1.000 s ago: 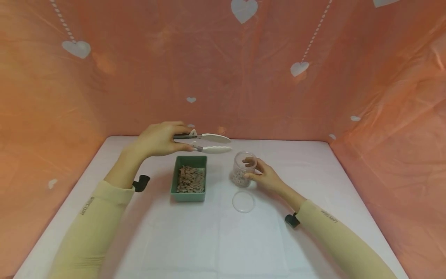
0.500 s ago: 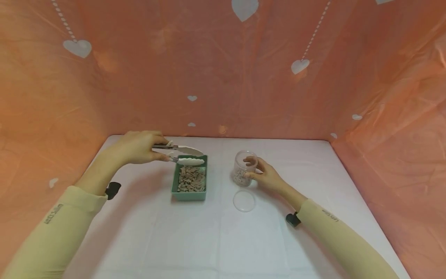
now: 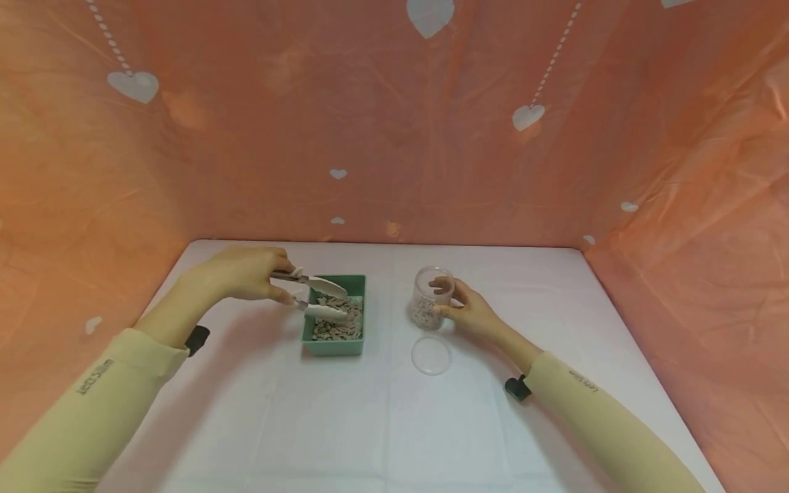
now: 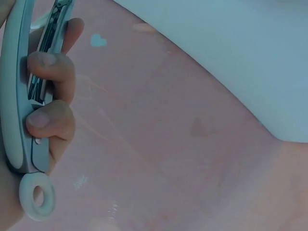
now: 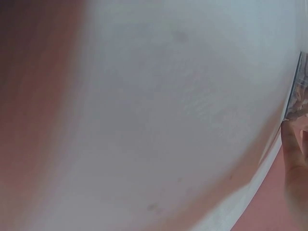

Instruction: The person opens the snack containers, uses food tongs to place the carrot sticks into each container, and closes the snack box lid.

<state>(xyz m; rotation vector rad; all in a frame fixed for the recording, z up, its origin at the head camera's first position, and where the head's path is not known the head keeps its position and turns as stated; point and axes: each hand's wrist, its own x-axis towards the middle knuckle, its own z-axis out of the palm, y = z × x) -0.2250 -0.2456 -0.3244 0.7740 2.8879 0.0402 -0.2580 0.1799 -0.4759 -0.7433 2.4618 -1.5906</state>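
white tongs point(image 3: 325, 285) poke out from the left hand point(image 3: 246, 274), and i can see its fingers curled snug round the handle, thumb on the near side. the tongs are spread a bit, so their two white ends sit apart, just past the fingertips and over a green box point(image 3: 333, 348). brown bits point(image 3: 344, 330) lie in the box, to the right of those fingers; i can't tell if the tong ends touch them. the right hand point(image 3: 470, 311) is bent round a clear jar point(image 3: 419, 284), its fingers and thumb spread as wide as the jar's side. the jar stands up just left of those fingers, with small pale bits point(image 3: 423, 315) low inside. a clear round lid point(image 3: 431, 356) lies flat near the right thumb, a little closer to the person, on the white table point(image 3: 333, 424). yellow sleeves point(image 3: 604, 411) cover both arms below the hands. orange cloth point(image 3: 259, 157) with white hearts point(image 3: 430, 15) hangs behind all the fingers, and at the sides too.
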